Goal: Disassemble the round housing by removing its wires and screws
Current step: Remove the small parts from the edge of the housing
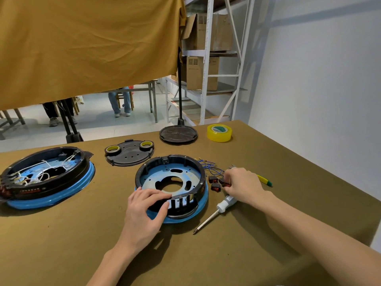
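Note:
A round black housing (198,172) with a blue rim and a bare metal plate inside sits at the table's middle. My left hand (144,211) grips its near black wall, fingers curled over the edge. Right of the housing lie several small black and red switches (215,183) joined to thin blue wires (210,168). My right hand (243,185) rests over them, fingertips pinching one switch. A white-handled screwdriver (214,213) lies on the table just below that hand, partly hidden by it.
A second housing (47,178) full of white wires sits at the left. Behind lie a black cover plate (129,154) carrying two tape rolls, a round black lid (178,134), a yellow tape roll (219,133) and a yellow-green pen (265,180). The table's right edge runs diagonally.

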Tool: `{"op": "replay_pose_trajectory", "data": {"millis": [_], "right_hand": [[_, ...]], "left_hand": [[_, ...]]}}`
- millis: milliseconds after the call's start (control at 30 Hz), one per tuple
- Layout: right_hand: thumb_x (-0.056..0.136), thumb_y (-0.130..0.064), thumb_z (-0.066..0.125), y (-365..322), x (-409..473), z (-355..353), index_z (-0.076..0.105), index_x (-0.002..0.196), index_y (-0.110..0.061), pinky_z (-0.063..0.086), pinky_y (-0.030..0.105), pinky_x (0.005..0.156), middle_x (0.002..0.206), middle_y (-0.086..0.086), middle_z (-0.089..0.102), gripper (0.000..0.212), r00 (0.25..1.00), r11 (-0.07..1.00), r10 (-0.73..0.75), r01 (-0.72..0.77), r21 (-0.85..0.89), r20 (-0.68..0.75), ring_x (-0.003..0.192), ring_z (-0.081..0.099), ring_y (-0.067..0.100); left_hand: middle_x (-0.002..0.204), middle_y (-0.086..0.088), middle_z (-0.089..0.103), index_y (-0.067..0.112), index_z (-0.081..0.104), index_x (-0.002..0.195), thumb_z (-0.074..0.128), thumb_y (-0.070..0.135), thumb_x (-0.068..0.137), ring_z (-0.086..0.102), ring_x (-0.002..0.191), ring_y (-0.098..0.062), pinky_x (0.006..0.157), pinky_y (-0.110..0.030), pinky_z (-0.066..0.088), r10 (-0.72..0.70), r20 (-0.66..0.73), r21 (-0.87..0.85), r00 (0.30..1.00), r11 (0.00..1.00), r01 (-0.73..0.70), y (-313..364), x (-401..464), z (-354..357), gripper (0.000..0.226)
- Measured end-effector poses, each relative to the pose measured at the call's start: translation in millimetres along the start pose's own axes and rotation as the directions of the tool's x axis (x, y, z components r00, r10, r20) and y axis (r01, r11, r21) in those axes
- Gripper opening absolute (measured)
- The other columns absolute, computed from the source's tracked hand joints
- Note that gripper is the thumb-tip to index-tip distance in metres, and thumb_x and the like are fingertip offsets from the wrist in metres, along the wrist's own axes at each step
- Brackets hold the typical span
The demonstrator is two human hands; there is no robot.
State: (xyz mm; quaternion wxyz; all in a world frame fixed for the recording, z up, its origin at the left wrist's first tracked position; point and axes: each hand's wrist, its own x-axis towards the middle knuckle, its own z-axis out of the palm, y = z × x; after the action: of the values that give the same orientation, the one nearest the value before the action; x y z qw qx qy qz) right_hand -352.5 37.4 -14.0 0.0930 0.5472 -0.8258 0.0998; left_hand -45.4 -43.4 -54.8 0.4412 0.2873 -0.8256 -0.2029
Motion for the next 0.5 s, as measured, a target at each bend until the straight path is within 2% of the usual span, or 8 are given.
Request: {"op": "replay_pose_trajectory", "data": {"millis": [200, 267, 333, 400, 500], "right_hand": [[0.079, -0.025, 0.080, -4, 8, -2, 0.063, 0.085, -0.029, 0.043, 0.026, 0.055, 0.094, -0.006, 0.068, 0.019, 0.980, 0.978, 0.157, -0.172, 0.121, 0.124, 0.083, 0.061, 0.016], [0.078, -0.024, 0.083, -4, 10, -3, 0.063, 0.090, -0.027, 0.046, 0.025, 0.058, 0.099, -0.006, 0.067, 0.024, 0.970, 0.962, 0.163, -0.197, 0.189, 0.182, 0.085, 0.061, 0.015], [0.076, -0.027, 0.086, -6, 9, -6, 0.063, 0.103, -0.026, 0.051, 0.026, 0.066, 0.103, -0.007, 0.061, 0.036, 0.959, 0.942, 0.146, -0.210, 0.262, 0.243, 0.090, 0.061, 0.014], [0.079, -0.030, 0.082, -8, 10, -9, 0.062, 0.113, -0.024, 0.053, 0.029, 0.074, 0.108, -0.005, 0.060, 0.040, 0.972, 0.920, 0.131, -0.193, 0.342, 0.197, 0.095, 0.060, 0.014], [0.092, -0.036, 0.069, -20, 15, -16, 0.061, 0.120, -0.021, 0.049, 0.029, 0.083, 0.118, 0.003, 0.061, 0.032, 0.997, 0.858, 0.076, -0.075, 0.508, 0.018, 0.101, 0.058, 0.015]], "left_hand": [[0.112, 0.019, 0.069, 0.038, 0.073, 0.112, 0.060, 0.049, 0.090, 0.056, 0.120, 0.003, 0.123, -0.041, 0.025, -0.010, 0.008, 0.021, 1.000, 1.000, 0.010, 2, 1, 0, 0.029], [0.112, 0.018, 0.069, 0.038, 0.073, 0.112, 0.066, 0.042, 0.089, 0.055, 0.120, 0.003, 0.122, -0.041, 0.025, -0.011, 0.006, 0.027, 1.000, 1.000, 0.011, 4, 1, -1, 0.024], [0.111, 0.017, 0.070, 0.037, 0.073, 0.112, 0.068, 0.035, 0.088, 0.056, 0.119, 0.002, 0.122, -0.043, 0.027, -0.010, 0.003, 0.031, 1.000, 0.999, 0.010, 5, 0, 0, 0.025], [0.110, 0.015, 0.070, 0.034, 0.074, 0.112, 0.069, 0.034, 0.087, 0.056, 0.118, 0.001, 0.122, -0.045, 0.028, -0.013, 0.003, 0.034, 1.000, 0.999, 0.013, 7, 1, 0, 0.026], [0.109, 0.013, 0.071, 0.031, 0.076, 0.110, 0.068, 0.036, 0.087, 0.058, 0.117, -0.001, 0.123, -0.050, 0.029, -0.021, 0.011, 0.033, 1.000, 0.999, 0.020, 9, 1, -1, 0.025]]}}
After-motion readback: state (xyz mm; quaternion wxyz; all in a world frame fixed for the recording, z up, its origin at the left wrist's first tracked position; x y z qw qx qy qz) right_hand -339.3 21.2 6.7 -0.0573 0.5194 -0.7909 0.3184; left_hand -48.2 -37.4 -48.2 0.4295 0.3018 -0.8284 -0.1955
